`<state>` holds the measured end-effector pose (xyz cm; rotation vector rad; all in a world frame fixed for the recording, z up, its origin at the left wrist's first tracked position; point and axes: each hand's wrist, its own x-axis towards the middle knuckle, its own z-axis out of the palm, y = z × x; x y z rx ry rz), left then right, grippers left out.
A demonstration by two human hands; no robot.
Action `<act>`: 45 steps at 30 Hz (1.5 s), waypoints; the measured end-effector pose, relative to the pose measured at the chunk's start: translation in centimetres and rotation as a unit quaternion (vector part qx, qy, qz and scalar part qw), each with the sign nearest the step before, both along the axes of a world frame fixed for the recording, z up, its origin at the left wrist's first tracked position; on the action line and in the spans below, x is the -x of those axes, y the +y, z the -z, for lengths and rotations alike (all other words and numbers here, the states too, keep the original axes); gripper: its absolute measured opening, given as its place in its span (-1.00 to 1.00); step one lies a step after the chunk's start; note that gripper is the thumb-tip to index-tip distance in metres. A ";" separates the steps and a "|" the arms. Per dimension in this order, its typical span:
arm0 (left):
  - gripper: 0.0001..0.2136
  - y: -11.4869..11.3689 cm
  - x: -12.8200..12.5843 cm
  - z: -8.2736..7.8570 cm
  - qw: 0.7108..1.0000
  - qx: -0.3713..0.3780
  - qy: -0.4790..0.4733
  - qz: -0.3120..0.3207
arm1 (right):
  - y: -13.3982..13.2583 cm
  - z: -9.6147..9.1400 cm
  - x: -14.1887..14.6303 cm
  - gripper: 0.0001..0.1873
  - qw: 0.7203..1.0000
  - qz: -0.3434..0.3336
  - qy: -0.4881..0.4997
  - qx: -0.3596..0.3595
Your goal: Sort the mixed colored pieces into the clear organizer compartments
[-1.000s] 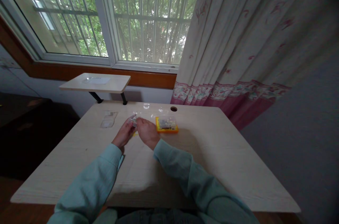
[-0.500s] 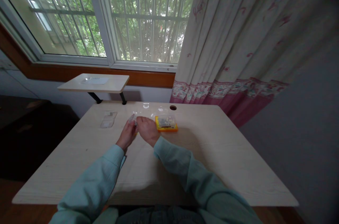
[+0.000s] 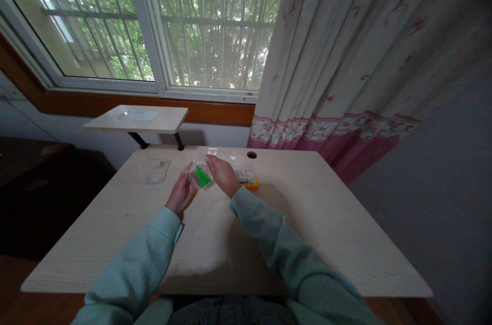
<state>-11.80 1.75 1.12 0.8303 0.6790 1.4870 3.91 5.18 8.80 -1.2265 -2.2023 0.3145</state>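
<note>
Left hand (image 3: 181, 194): fingers closed on left side of clear box (image 3: 193, 181).
Right hand (image 3: 223, 175): fingertips nearly together at box's upper right edge.
Clear box: between hands, over table (image 3: 338, 222); green pieces (image 3: 202, 177) inside.

A floral curtain (image 3: 338, 58) hangs beside a barred window (image 3: 148, 22).

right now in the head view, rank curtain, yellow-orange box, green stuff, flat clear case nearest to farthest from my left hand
From your left hand:
1. Green stuff, in the clear container it holds
2. Flat clear case, left on the desk
3. Yellow-orange box, right, past your right hand
4. Curtain, back right, by the window
</note>
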 end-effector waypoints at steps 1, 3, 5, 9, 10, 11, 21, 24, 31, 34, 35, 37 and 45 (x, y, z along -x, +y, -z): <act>-0.49 0.2 0.4 0.0 1.000 0.006 -0.005 -0.014 | 0.1 0.4 0.1 -0.67 1.000 -0.003 0.026 0.003; -0.50 0.6 1.1 0.1 0.999 0.020 -0.006 -0.046 | 0.2 1.3 0.3 -0.64 0.997 -0.012 0.069 0.014; -0.51 1.0 1.7 0.4 0.997 0.023 0.011 -0.077 | 0.3 2.5 0.7 -0.62 0.994 -0.023 0.101 0.031; -0.53 1.7 2.3 1.1 0.992 0.009 0.052 -0.114 | 0.3 5.0 1.5 -0.65 0.987 -0.029 0.144 0.060; -0.54 1.8 2.4 1.3 0.991 0.001 0.059 -0.121 | 0.3 5.5 1.6 -0.66 0.986 -0.025 0.150 0.069; -0.54 1.9 2.4 1.4 0.990 -0.005 0.066 -0.127 | 0.3 6.0 1.8 -0.66 0.985 -0.022 0.153 0.077; -0.55 2.0 2.2 2.6 0.984 -0.024 0.104 -0.139 | -1.6 7.6 2.1 -0.68 0.984 0.016 0.144 0.108; -0.57 1.9 2.1 2.7 0.980 -0.009 0.127 -0.151 | -1.9 7.9 2.1 -0.67 0.980 0.032 0.146 0.129; -0.57 2.0 2.0 2.9 0.968 -0.026 0.180 -0.174 | -2.1 8.2 2.1 -0.65 0.977 0.044 0.150 0.146; -0.58 2.0 2.0 3.0 0.962 -0.031 0.196 -0.186 | -2.2 8.5 2.2 -0.62 0.976 0.043 0.154 0.146; -0.58 1.9 2.0 3.0 0.961 -0.033 0.198 -0.189 | -2.2 8.7 2.2 -0.61 0.976 0.040 0.155 0.145; -0.59 1.8 2.0 3.0 0.960 -0.039 0.198 -0.192 | -2.2 9.1 2.3 -0.56 0.978 0.028 0.157 0.133; -0.74 1.7 2.2 2.8 0.949 -0.031 0.216 -0.229 | -2.0 9.8 1.9 -0.43 0.980 -0.006 0.172 0.101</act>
